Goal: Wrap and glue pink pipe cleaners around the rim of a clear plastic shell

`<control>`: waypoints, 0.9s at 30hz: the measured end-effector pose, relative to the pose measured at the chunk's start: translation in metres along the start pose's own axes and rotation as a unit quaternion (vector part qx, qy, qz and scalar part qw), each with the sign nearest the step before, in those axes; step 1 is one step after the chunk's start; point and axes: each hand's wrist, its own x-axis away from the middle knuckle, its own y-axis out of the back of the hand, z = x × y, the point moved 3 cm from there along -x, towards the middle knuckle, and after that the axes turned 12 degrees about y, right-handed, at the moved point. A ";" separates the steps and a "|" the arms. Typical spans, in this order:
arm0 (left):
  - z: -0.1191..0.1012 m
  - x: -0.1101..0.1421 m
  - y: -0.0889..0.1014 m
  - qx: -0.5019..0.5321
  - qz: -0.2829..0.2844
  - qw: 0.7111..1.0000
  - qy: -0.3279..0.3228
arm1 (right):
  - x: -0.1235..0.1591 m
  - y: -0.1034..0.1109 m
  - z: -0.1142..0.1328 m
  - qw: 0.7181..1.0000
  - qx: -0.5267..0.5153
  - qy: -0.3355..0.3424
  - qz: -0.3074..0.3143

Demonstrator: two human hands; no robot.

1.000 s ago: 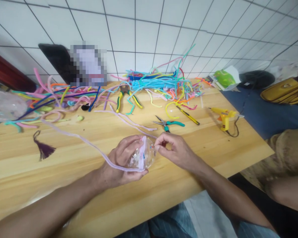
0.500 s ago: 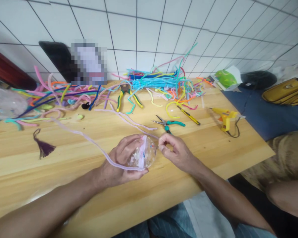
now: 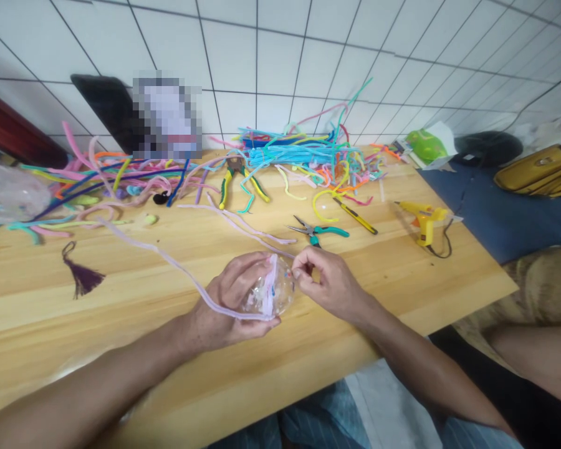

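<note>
A clear plastic ball [image 3: 284,298] with small coloured bits on or in it rests in my left hand [image 3: 219,299], whose fingers curl round its left side. A lilac pipe cleaner [image 3: 268,293] runs across the ball, and its long tail trails over my left wrist to the upper left. At the ball's right side is my right hand [image 3: 330,280], thumb and forefinger pinched together. What sits in that pinch, if anything, is too small to tell. Another lilac pipe cleaner [image 3: 257,236] lies behind, one strand reaching toward my right fingers.
Teal-handled pliers [image 3: 318,232], a yellow cutter knife [image 3: 355,216] and a yellow glue gun [image 3: 423,218] lie beyond my right hand. Green-yellow pliers [image 3: 243,181] and piled pipe cleaners [image 3: 294,154] line the wall. A dark tassel [image 3: 83,273] lies left. Another person's leg [image 3: 537,355] shows at right.
My right hand has moved slightly left, its pinched fingertips now close against the ball. My left hand and the ball have stayed nearly still.
</note>
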 end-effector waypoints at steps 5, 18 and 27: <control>0.000 -0.002 0.001 0.007 -0.001 1.000 0.004 | 0.000 0.001 -0.010 0.999 -0.014 -0.048 -0.015; 0.002 -0.002 0.000 0.013 -0.008 1.000 0.005 | 0.011 0.001 0.018 0.993 0.062 0.094 -0.026; 0.002 -0.001 0.000 0.006 -0.010 1.000 0.006 | 0.013 -0.003 0.021 0.984 0.102 0.137 -0.044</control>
